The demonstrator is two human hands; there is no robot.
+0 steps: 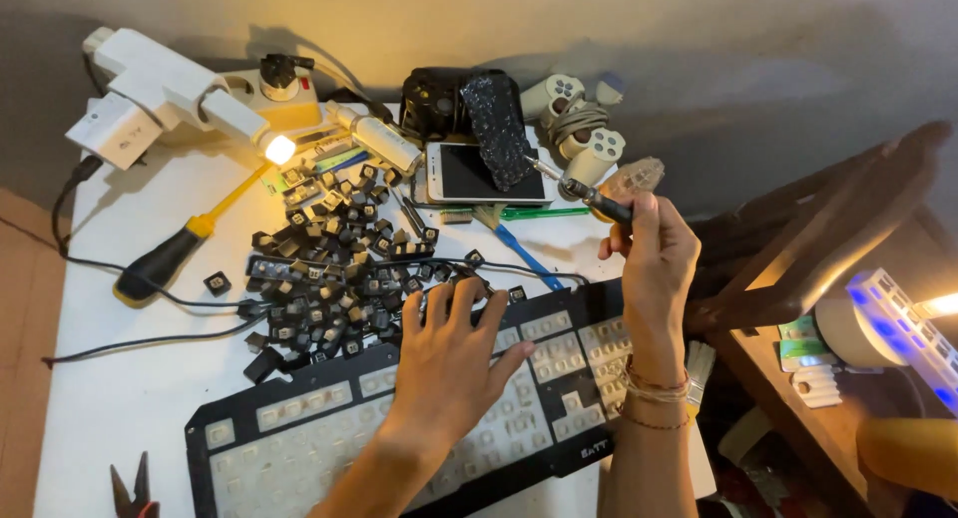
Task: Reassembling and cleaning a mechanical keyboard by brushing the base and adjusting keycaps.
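A black keyboard [299,418] with its key caps removed lies across the near part of a white table [120,388]. My left hand [449,358] rests flat on its upper middle, fingers spread toward a heap of loose black key caps [334,278]. My right hand [649,254] is raised at the keyboard's right end, shut on a small screwdriver [589,194] with a black and yellow grip, its metal tip pointing up-left over a white smartphone [479,174].
A yellow-and-black screwdriver [170,254], white power adapters [150,94], a lit small lamp [279,147], game controllers [579,119], a blue brush [519,249] and cables lie at the back. Pliers [135,488] sit at the front left. A wooden chair [828,229] stands right.
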